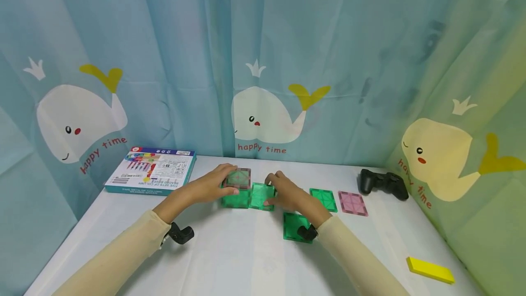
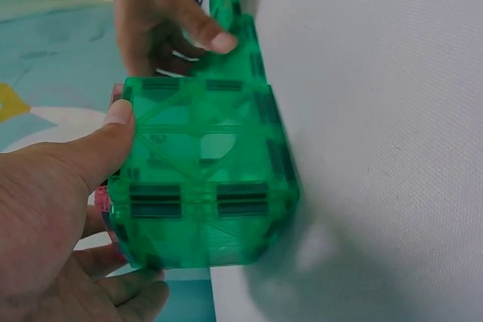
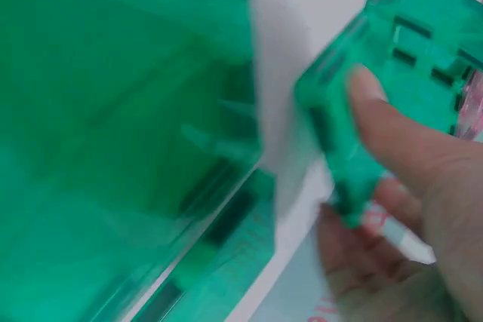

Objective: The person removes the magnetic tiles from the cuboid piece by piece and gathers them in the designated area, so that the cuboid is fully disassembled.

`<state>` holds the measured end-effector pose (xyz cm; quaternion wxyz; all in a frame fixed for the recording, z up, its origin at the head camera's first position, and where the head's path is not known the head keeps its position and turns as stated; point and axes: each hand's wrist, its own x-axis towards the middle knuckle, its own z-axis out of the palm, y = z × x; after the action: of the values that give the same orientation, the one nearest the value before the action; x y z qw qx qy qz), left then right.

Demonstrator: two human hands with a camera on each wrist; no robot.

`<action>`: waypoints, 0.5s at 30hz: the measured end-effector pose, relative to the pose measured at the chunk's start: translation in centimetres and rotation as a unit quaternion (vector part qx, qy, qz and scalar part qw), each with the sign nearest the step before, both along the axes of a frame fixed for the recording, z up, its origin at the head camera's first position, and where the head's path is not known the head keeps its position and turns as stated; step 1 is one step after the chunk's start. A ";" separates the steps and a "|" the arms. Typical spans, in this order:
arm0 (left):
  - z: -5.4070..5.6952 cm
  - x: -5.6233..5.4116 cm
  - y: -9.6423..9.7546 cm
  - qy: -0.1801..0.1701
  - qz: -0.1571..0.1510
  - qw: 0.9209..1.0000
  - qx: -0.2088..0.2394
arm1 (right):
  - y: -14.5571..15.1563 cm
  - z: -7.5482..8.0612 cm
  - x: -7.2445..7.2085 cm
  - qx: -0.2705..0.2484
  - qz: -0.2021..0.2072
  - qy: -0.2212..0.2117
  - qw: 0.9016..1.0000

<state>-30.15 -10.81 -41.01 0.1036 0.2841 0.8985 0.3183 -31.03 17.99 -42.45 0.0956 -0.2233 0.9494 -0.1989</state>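
My left hand [image 1: 211,184] grips the left side of a small box of magnetic tiles [image 2: 204,141]. Its thumb lies along the near edge and the fingers curl round the far side. The box has clear green walls and a pink tile [image 1: 239,178] on top. My right hand [image 1: 287,191] pinches a green magnetic tile [image 1: 261,196] between thumb and fingers. That tile stands right at the box's right side. In the right wrist view, the right thumb [image 3: 368,92] presses on its green face, with fingertips behind it.
Under the right wrist is another green tile [image 1: 292,226]. Further right are a green tile [image 1: 323,200] and a pink tile [image 1: 352,203]. A black game controller [image 1: 383,183] and a yellow block [image 1: 430,270] lie right. At the back left rests a flat printed box [image 1: 152,171], before a whale-print curtain [image 1: 185,58].
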 end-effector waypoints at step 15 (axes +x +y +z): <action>0.1 0.0 0.0 0.003 -0.001 1.000 -0.002 | 2.9 -0.7 1.0 -0.129 0.096 0.079 0.984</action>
<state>-30.13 -10.82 -40.94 0.1018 0.2862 0.8989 0.3157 -30.04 20.87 -43.18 0.0091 -0.3385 0.8947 -0.2913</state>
